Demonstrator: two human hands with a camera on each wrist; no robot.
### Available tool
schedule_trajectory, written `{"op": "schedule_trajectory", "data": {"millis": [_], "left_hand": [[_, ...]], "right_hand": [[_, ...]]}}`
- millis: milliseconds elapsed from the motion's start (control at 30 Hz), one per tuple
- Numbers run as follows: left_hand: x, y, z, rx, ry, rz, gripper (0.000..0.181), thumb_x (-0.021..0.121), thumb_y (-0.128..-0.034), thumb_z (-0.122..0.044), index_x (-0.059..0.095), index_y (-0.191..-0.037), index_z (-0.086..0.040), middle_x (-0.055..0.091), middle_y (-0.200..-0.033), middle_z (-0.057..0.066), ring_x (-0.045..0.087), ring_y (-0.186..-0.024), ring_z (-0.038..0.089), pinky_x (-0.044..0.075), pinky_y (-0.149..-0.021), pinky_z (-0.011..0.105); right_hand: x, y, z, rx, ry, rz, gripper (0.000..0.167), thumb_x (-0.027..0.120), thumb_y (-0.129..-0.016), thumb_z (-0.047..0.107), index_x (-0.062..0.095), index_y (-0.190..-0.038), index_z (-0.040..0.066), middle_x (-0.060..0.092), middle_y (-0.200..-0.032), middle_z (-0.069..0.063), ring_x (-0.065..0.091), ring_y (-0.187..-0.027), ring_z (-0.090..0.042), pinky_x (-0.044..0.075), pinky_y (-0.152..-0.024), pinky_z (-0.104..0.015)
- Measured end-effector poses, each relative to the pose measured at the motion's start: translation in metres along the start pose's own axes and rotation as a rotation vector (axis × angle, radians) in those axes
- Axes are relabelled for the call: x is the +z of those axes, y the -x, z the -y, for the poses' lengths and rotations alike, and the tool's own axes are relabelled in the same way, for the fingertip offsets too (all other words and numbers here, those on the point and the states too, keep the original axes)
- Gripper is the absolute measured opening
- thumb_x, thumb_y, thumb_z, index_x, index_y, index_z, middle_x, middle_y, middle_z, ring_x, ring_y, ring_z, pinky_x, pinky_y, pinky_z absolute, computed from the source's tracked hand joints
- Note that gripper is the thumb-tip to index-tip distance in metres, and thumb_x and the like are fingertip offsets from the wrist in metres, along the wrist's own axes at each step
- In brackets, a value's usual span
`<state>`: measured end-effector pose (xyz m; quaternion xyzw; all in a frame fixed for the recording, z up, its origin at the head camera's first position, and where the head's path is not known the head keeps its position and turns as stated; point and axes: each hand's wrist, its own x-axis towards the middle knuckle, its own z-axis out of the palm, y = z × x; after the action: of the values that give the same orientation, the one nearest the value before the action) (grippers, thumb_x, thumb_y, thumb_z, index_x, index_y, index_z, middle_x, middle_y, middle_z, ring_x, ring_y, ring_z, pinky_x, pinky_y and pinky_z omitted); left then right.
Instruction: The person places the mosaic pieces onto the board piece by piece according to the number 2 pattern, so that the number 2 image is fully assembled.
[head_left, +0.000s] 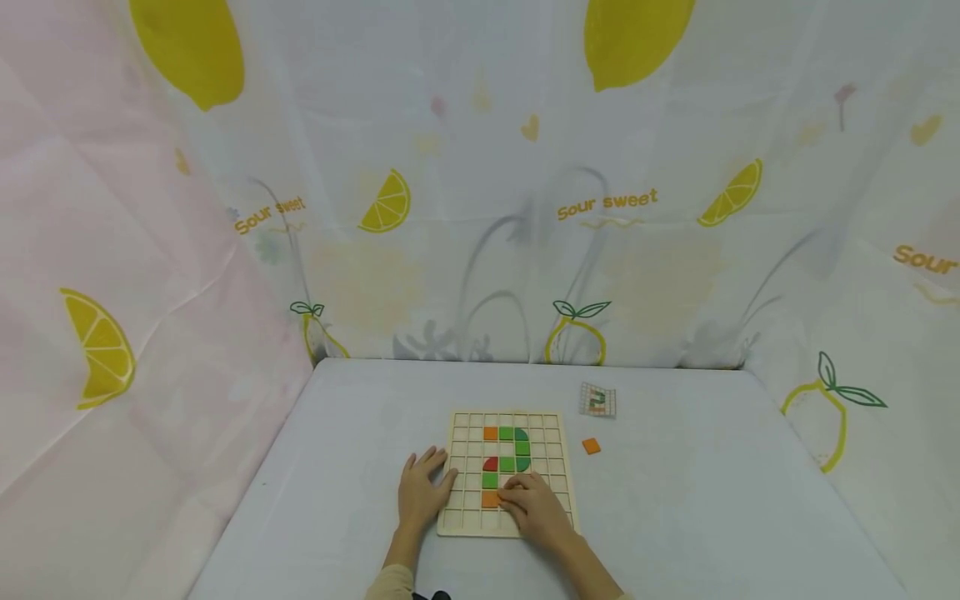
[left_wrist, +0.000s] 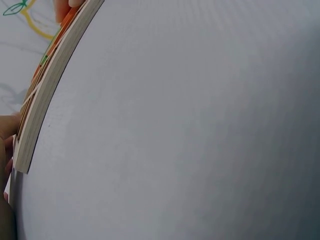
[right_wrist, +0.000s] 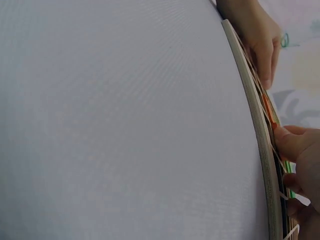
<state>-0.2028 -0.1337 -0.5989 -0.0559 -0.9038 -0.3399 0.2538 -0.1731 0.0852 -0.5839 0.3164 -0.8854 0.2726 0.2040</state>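
A wooden grid board [head_left: 467, 523] lies on the table, with orange, green and red tiles set in a curved pattern. My left hand [head_left: 422, 493] rests at the board's left edge, its thumb on the rim and its fingers spread. Over the lower middle of the board, my right hand [head_left: 538, 510] pinches an orange tile, mostly hidden by the fingertips. Directly left of those fingertips sits another orange tile [head_left: 490, 499] in its cell. In the right wrist view, orange shows beside the right thumb [right_wrist: 287, 142], while the left hand [right_wrist: 257, 37] is at the far side.
A loose orange tile [head_left: 591, 446] lies right of the board. Behind it is a small pattern card [head_left: 597, 401] with a gridded figure. White cloth covers the table [head_left: 697, 483], and lemon-print curtains [head_left: 465, 275] stand around it.
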Motion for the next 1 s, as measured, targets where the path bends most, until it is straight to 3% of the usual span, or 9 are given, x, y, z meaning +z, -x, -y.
{"op": "schedule_trajectory", "data": {"millis": [300, 567, 867, 1000], "left_hand": [[-0.002, -0.001, -0.002, -0.034, 0.012, 0.027, 0.034, 0.076, -0.0731, -0.014, 0.070, -0.101, 0.003, 0.069, -0.107, 0.015, 0.061, -0.109, 0.033, 0.033, -0.108, 0.051], [-0.003, -0.001, -0.003, -0.049, 0.006, 0.029, 0.034, 0.077, -0.0733, -0.014, 0.070, -0.102, 0.003, 0.069, -0.107, 0.015, 0.061, -0.109, 0.033, 0.033, -0.108, 0.050], [-0.001, 0.001, 0.000, -0.037, -0.014, 0.030, 0.033, 0.076, -0.0730, -0.015, 0.070, -0.101, 0.002, 0.070, -0.106, 0.014, 0.062, -0.108, 0.033, 0.035, -0.106, 0.051], [0.000, 0.000, 0.000, -0.037, 0.003, 0.029, 0.033, 0.076, -0.0731, -0.014, 0.070, -0.101, 0.002, 0.069, -0.106, 0.014, 0.061, -0.108, 0.033, 0.034, -0.107, 0.051]], "right_hand": [[0.002, 0.005, 0.000, -0.007, -0.034, -0.065, 0.015, 0.075, -0.075, 0.008, 0.075, -0.089, 0.007, 0.070, -0.092, -0.001, 0.059, -0.084, -0.016, 0.052, -0.076, -0.033], [0.013, 0.008, 0.009, 0.072, -0.060, -0.180, 0.012, 0.079, -0.071, 0.013, 0.075, -0.080, 0.007, 0.072, -0.089, -0.002, 0.056, -0.078, -0.013, 0.049, -0.066, -0.024], [0.027, 0.007, 0.022, 0.127, 0.127, -0.203, 0.020, 0.078, -0.072, 0.026, 0.076, -0.086, 0.012, 0.062, -0.085, 0.005, 0.045, -0.076, -0.010, 0.041, -0.062, -0.023], [0.027, 0.006, 0.021, 0.173, 0.081, -0.214, 0.013, 0.077, -0.075, 0.020, 0.076, -0.085, 0.013, 0.063, -0.085, 0.006, 0.048, -0.076, -0.010, 0.043, -0.063, -0.024]]}}
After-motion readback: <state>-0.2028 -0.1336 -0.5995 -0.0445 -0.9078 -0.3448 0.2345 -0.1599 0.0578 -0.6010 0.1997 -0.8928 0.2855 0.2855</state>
